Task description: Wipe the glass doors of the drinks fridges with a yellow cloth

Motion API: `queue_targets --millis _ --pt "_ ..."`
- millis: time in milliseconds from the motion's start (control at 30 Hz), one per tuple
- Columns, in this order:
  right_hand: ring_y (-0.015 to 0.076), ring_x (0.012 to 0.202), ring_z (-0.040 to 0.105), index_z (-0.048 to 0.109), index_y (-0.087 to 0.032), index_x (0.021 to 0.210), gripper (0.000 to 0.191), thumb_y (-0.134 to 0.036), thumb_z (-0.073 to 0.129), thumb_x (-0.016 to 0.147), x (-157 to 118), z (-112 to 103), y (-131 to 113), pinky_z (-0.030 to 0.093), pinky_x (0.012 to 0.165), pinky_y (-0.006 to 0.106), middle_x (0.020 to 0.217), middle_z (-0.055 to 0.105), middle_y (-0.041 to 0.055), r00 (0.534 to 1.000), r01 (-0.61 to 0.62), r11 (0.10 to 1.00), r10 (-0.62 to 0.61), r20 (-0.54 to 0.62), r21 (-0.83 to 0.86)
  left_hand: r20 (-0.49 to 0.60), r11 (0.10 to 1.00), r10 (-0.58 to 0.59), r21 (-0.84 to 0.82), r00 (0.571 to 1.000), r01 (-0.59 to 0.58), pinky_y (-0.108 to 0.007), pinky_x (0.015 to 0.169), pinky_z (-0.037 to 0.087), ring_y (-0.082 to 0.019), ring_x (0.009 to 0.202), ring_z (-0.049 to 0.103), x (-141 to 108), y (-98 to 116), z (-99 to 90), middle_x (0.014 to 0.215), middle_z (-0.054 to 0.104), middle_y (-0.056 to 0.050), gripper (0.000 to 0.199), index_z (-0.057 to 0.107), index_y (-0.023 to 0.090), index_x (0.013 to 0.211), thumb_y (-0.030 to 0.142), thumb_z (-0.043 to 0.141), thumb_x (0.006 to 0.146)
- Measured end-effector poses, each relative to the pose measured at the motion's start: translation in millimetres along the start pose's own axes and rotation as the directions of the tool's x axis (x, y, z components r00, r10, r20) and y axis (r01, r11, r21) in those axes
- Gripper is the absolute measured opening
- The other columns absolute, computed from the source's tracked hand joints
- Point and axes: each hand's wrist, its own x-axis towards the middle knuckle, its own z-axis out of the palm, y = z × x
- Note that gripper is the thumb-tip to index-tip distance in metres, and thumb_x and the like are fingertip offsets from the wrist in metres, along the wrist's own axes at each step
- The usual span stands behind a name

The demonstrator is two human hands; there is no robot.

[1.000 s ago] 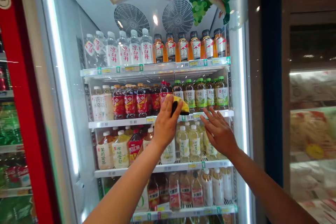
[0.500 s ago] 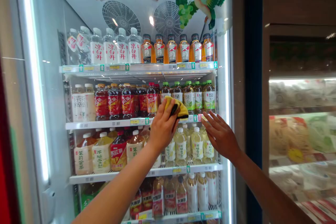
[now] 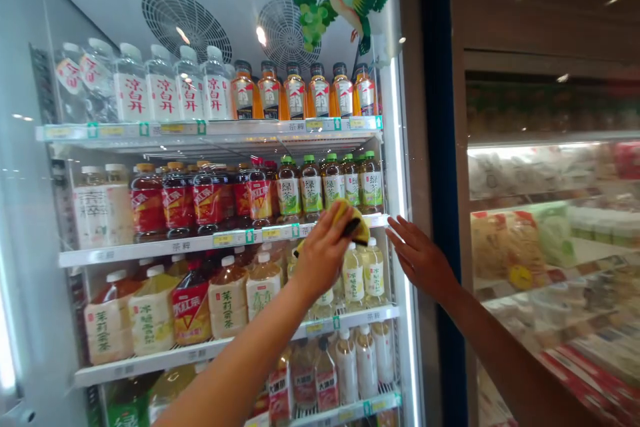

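yellow cloth (image 3: 357, 225): under your left hand (image 3: 326, 248), in front of the shelf edge (image 3: 175, 247) below those green-capped bottles (image 3: 311, 195)
left grip: fingers curled over it, probably so it doesn't slip
right hand (image 3: 421, 255): empty, fingers loosely spread, maybe for balance

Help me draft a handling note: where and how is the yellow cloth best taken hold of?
Probably by the bunched right end of the yellow cloth, pinched from the right: it sticks out beyond the left hand, which covers much of the rest, and its soft-looking folds should give a pinch something to close on.
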Motion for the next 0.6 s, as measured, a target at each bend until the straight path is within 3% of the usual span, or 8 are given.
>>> queue_targets --millis 67,167,233,300,400,500,600 --pt "0.0235 0.155 0.034 0.022 -0.026 0.166 0.074 -0.004 0.046 0.099 -7 -1 5 0.051 0.117 0.049 0.160 0.049 0.0109 0.999 -0.029 1.000 0.029 -0.014 0.007 0.072 0.990 0.139 -0.027 0.988 -0.137 -0.047 0.126 0.040 -0.023 0.159 0.023 -20 6 -4.0 0.158 0.053 -0.003 0.033 0.070 0.020 0.124 0.010 0.048 0.100" --pt "0.0228 0.154 0.035 0.022 -0.029 0.166 0.074 -0.004 0.044 0.100 -11 -2 9 0.052 0.116 0.046 0.161 0.048 0.0097 0.997 -0.074 0.997 0.075 -0.018 0.028 0.024 1.000 -0.018 0.005 1.000 0.018 -0.053 0.128 0.037 -0.026 0.160 0.018 -17 -6 -8.5 0.160 0.050 -0.006 0.040 0.066 0.020 0.132 0.006 0.051 0.097" --pt "0.0228 0.155 0.034 0.022 -0.029 0.166 0.074 -0.004 0.043 0.100 -12 -2 10 0.051 0.117 0.046 0.161 0.048 0.0098 0.996 -0.084 0.996 0.085 -0.025 0.039 -0.052 0.986 -0.165 0.010 0.985 0.166 -0.056 0.127 0.036 -0.027 0.161 0.011 8 -14 -2.6 0.163 0.044 -0.007 0.052 0.059 0.022 0.143 0.004 0.052 0.095" --pt "0.0227 0.155 0.032 0.024 -0.028 0.166 0.073 -0.004 0.043 0.099 -13 -1 9 0.050 0.118 0.046 0.162 0.047 0.0105 0.996 -0.084 0.996 0.085 -0.030 0.039 -0.099 0.977 -0.213 -0.002 0.972 0.214 -0.056 0.127 0.038 -0.027 0.161 0.009 35 -11 10.4 0.165 0.042 -0.005 0.056 0.055 0.025 0.148 0.004 0.051 0.096" --pt "0.0231 0.155 0.033 0.029 -0.026 0.164 0.070 -0.006 0.043 0.099 -19 -2 12 0.048 0.119 0.048 0.162 0.046 0.0101 0.995 -0.095 0.995 0.095 -0.009 0.019 -0.047 0.998 -0.058 -0.020 0.997 0.057 -0.054 0.127 0.039 -0.026 0.160 0.015 45 12 29.4 0.162 0.047 -0.005 0.045 0.063 0.024 0.139 0.008 0.049 0.099" --pt "0.0271 0.153 0.038 0.036 -0.025 0.162 0.067 -0.007 0.044 0.097 -26 -9 17 0.040 0.123 0.059 0.161 0.048 0.0102 0.992 -0.122 0.990 0.124 0.029 -0.065 0.072 0.977 0.206 -0.073 0.976 -0.200 -0.044 0.127 0.040 -0.024 0.159 0.022 22 34 34.2 0.156 0.055 -0.005 0.033 0.068 0.019 0.130 0.013 0.051 0.102" --pt "0.0303 0.151 0.042 0.040 -0.023 0.160 0.068 -0.006 0.045 0.095 -28 -19 21 0.032 0.124 0.066 0.159 0.050 0.0118 0.986 -0.133 0.978 0.147 0.081 -0.162 0.105 0.970 0.233 -0.092 0.967 -0.224 -0.045 0.128 0.038 -0.024 0.159 0.020 17 32 32.4 0.158 0.053 -0.005 0.034 0.067 0.019 0.131 0.012 0.054 0.100"
